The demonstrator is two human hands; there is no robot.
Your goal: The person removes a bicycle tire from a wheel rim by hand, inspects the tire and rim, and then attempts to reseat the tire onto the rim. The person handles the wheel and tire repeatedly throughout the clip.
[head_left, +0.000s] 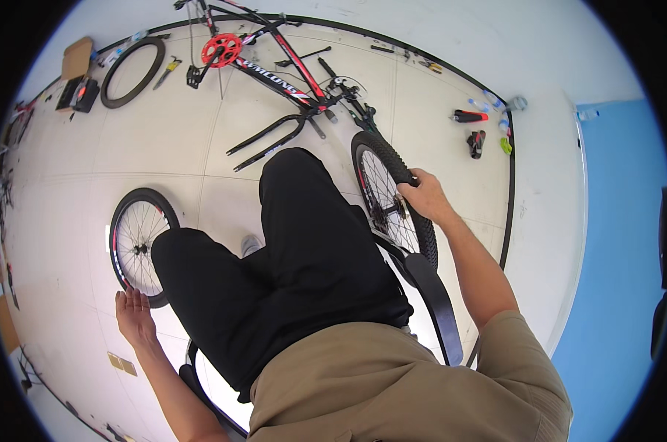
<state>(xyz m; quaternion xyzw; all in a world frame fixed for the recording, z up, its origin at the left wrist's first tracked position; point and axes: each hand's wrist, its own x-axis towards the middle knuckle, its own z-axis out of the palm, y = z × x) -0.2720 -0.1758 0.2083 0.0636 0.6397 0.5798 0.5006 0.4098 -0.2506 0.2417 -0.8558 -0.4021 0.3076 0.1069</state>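
My right hand (428, 199) is closed over the tyre of a bicycle wheel (405, 179) that stands upright beside my right leg. The wheel has a knobbly black tyre, thin spokes and a cluster of sprockets at its hub. On my left, a second bicycle wheel (118, 254) with a black tyre and a red-and-white marked rim is partly hidden by my knee. By its near edge, my left hand (135, 320) has its fingers stretched out and grips nothing; whether the fingertips touch the tyre I cannot tell.
A black-and-red bicycle frame (278, 82) with a red chainring (221, 51) lies ahead, its fork (274, 140) towards me. Beyond it to the left are a loose tyre (108, 82) and an open cardboard box (76, 59). Bottles (493, 101) line the right wall. Black armrests (434, 306) flank me.
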